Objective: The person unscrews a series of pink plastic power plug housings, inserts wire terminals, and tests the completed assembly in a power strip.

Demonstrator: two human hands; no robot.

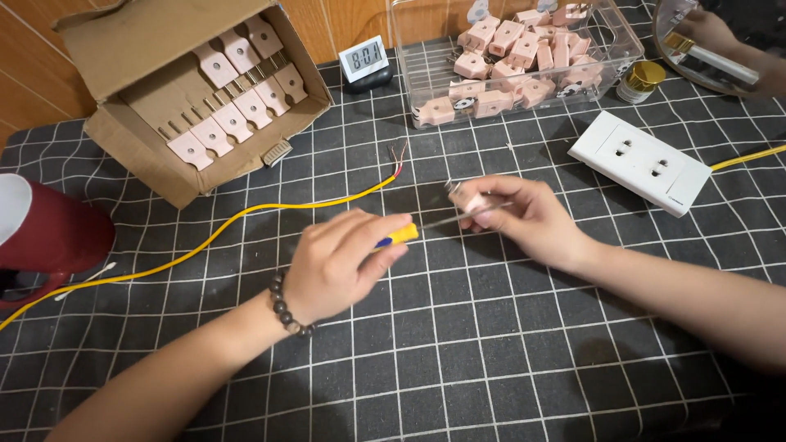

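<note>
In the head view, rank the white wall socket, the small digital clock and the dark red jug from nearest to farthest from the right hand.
1. White wall socket, just right of the right hand.
2. Small digital clock, up and left, at the back.
3. Dark red jug, far left edge.

Tablecloth (pixel 508 344): matt woven cloth
Box (pixel 131 41): rough brown cardboard
Bin (pixel 610 49): clear glossy plastic
Screwdriver (pixel 426 227): metal shaft (blurred), yellow plastic handle

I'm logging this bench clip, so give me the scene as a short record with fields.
left hand: grips a yellow-handled screwdriver, tip toward the plug
right hand: holds a pink plug
surface: dark checked cloth
near: yellow cable, white socket
back: cardboard box, clear bin of pink plugs, small clock
</note>
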